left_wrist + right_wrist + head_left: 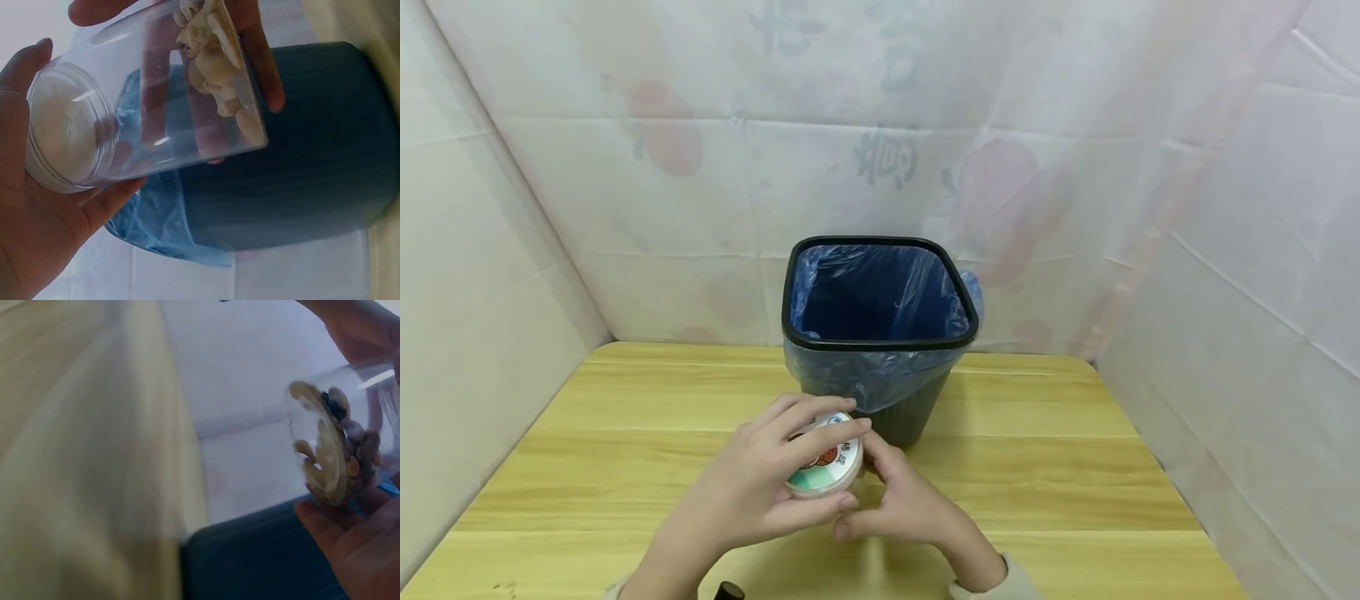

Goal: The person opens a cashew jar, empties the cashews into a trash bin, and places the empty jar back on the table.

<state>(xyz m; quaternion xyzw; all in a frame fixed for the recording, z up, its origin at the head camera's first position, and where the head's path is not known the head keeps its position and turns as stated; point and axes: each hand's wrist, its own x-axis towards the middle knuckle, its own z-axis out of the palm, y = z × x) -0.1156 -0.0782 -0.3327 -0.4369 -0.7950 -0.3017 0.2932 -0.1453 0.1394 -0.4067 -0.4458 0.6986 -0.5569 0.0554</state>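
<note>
Clear jar (150,100) before the bin (880,343) seems light, slippery; left hand (756,475) grips its lid (826,458), right hand (910,500) its wall (136,50), likely the surest hold.

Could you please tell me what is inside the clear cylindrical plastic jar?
Inside the clear cylindrical plastic jar, small irregular beige and brown pieces are gathered at the base. Those deeper in the pile are covered by others, so I cannot describe them.
</note>
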